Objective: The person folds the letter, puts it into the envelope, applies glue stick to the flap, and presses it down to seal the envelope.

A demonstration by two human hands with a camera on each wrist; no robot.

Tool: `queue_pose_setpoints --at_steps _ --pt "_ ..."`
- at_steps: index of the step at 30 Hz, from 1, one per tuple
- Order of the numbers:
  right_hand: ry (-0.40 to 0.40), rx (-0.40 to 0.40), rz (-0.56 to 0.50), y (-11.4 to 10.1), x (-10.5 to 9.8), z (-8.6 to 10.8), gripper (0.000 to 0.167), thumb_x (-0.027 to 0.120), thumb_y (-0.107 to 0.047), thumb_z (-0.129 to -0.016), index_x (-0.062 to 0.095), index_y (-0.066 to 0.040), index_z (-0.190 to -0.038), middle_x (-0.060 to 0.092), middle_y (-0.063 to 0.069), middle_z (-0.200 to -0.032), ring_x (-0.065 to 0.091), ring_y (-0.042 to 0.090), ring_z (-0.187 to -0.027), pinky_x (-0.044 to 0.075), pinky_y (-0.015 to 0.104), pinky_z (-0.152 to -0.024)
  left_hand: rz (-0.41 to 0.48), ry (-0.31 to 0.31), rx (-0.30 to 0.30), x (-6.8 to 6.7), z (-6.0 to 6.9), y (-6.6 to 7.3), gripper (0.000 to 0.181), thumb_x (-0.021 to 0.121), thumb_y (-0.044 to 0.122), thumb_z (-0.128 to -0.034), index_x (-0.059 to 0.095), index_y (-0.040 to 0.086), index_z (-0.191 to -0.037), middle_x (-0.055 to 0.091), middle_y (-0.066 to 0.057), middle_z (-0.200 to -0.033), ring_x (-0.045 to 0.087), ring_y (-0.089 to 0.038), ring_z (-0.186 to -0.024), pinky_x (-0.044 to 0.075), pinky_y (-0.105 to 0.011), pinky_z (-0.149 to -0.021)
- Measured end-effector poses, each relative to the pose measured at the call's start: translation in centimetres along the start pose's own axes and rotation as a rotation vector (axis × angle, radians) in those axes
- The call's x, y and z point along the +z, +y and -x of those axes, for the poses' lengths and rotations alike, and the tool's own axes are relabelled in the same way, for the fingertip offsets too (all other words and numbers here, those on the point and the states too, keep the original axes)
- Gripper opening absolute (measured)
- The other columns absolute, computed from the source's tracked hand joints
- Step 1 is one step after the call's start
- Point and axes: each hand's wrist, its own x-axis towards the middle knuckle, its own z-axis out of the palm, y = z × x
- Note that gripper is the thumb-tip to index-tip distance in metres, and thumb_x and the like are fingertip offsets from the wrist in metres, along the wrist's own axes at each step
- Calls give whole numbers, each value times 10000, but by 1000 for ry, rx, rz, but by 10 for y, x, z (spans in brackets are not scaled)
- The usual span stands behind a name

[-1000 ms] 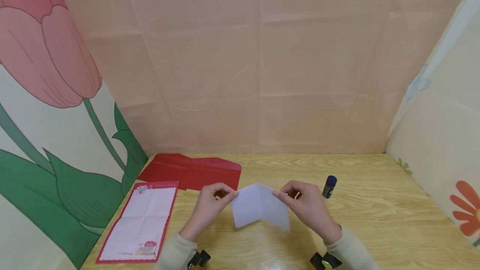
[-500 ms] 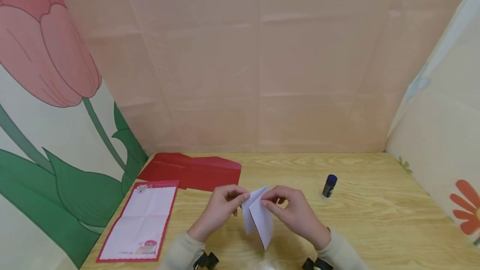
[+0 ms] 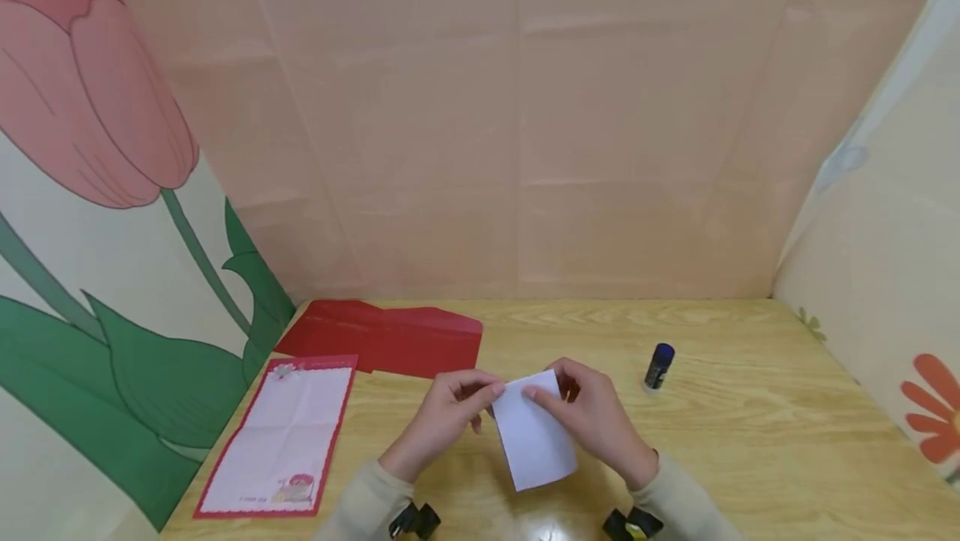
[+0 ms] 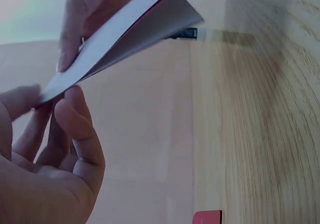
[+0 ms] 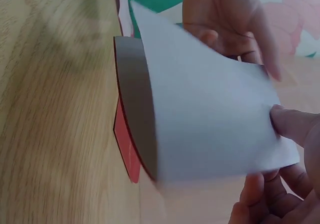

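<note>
A folded sheet of white paper (image 3: 534, 437) hangs between both hands above the table. My left hand (image 3: 448, 414) pinches its upper left corner between thumb and fingers. On the upper right, my right hand (image 3: 592, 412) holds the paper with the thumb on the front and the fingers behind. In the left wrist view the paper (image 4: 107, 39) shows edge-on, its two layers apart at the free end, with a thin red line along one edge. The right wrist view shows the paper's (image 5: 210, 109) plain white face and the gap between the layers.
Red envelopes (image 3: 420, 341) lie at the back left of the wooden table (image 3: 750, 441). In front of them is a pink-bordered sheet (image 3: 277, 441) with creases and a small picture. A glue stick (image 3: 659, 367) with a dark blue cap stands upright at the right.
The paper was spread half open between the hands a second ago. The hands have come closer together and the halves are now folded over each other, the right thumb lying on the front.
</note>
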Motion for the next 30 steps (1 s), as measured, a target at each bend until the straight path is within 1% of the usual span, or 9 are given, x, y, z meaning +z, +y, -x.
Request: queue_pose_setpoints --at_steps 3,7,10,14,16,19,23,27,30 --pt "18 6 -23 -1 -1 0 208 786 -282 -877 666 -114 -846 575 2 -696 507 123 -589 449 251 -491 -29 28 0 2 0 -1 212 715 243 -939 764 70 -1052 709 -65 -876 631 -155 -708 470 -216 -537" --pt "24 5 -72 -1 -1 0 192 745 -278 -913 689 -111 -837 605 6 -685 537 124 -568 479 272 -480 -57 60 -8 3 1 -3 192 708 243 -946 770 81 -1026 689 -34 -842 608 -150 -686 460 -226 -520" --pt "16 -2 -102 -2 -2 1 195 721 -281 -932 707 -107 -846 629 6 -686 561 120 -570 502 289 -482 -71 70 4 4 3 -5 168 698 213 -952 768 78 -1025 685 -63 -853 596 -145 -681 449 -225 -507" --pt "17 -36 -121 -2 -3 1 185 720 -277 -932 719 -114 -846 634 -3 -682 569 111 -581 508 298 -481 -119 78 32 3 4 -4 149 717 208 -936 774 93 -1012 671 -112 -859 583 -124 -674 440 -204 -504" --pt "22 -77 -115 -1 -4 1 159 728 -274 -926 724 -143 -836 636 -24 -688 570 107 -596 507 297 -486 -163 81 48 2 4 -4 139 726 221 -930 781 114 -1000 667 -97 -862 589 -135 -694 454 -202 -517" --pt "31 -192 -86 1 -4 2 104 754 -247 -903 740 -206 -809 648 -81 -718 580 94 -633 511 288 -529 -245 81 80 1 4 -5 113 737 241 -923 789 168 -992 679 -23 -886 613 -152 -768 499 -229 -597" --pt "30 -432 48 1 -3 3 86 815 -196 -837 770 -257 -797 624 -175 -772 560 31 -690 493 253 -610 -329 74 131 2 4 -4 121 741 308 -918 780 262 -1023 683 101 -973 622 -128 -905 523 -320 -772" --pt "52 -651 237 -3 -2 3 129 869 -190 -772 771 -271 -793 592 -210 -783 525 -2 -709 429 246 -652 -308 48 208 7 4 1 152 733 372 -914 768 291 -1038 685 139 -1016 628 -117 -963 509 -384 -866" --pt "74 -727 311 -7 -1 1 147 886 -187 -745 765 -262 -781 596 -201 -768 518 5 -705 389 242 -650 -278 29 267 11 4 5 135 727 381 -913 769 293 -1007 692 132 -990 638 -122 -940 523 -357 -853"
